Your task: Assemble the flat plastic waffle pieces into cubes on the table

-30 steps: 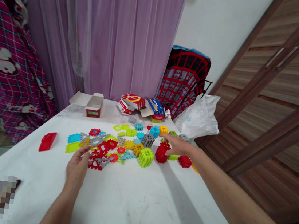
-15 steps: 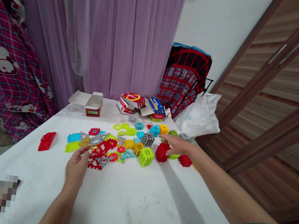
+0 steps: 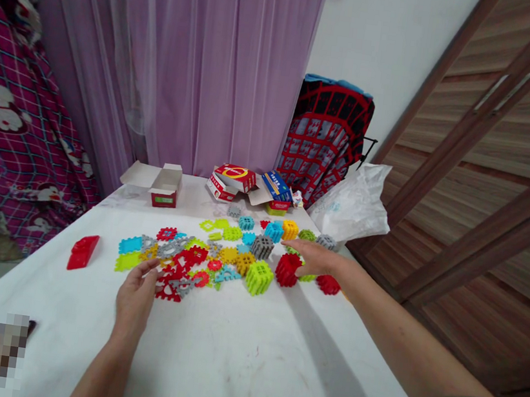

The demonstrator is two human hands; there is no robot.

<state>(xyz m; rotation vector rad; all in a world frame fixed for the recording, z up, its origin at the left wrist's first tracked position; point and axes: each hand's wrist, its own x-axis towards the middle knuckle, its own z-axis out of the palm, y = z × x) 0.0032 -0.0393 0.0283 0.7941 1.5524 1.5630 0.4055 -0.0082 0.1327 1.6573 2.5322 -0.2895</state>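
My left hand [image 3: 136, 289] rests at the left edge of a pile of flat interlocking plastic pieces [image 3: 183, 262], fingers loosely curved and apart, with nothing visible in them. Closest to it are red pieces [image 3: 169, 289] and a lime-green flat piece [image 3: 127, 262]. Over on the right, my right hand [image 3: 313, 257] hovers with thumb and fingers spread above and beside a red block stack [image 3: 287, 272]; whether it touches the stack I cannot tell. Around it stand a lime-green block [image 3: 259, 278], a dark grey one [image 3: 262, 248], a blue one [image 3: 273, 231] and another red one [image 3: 328, 285].
A red plastic piece [image 3: 83, 252] lies alone at the table's left. Along the back are an open carton [image 3: 166, 189], a red box [image 3: 233, 177], a blue box [image 3: 276, 187] and a white plastic bag [image 3: 355, 204]. Wooden wardrobe doors [image 3: 486, 188] rise at right.
Both hands keep nearly the same places and shapes. Only a very slight shift of the camera's view shows; no piece has visibly moved.
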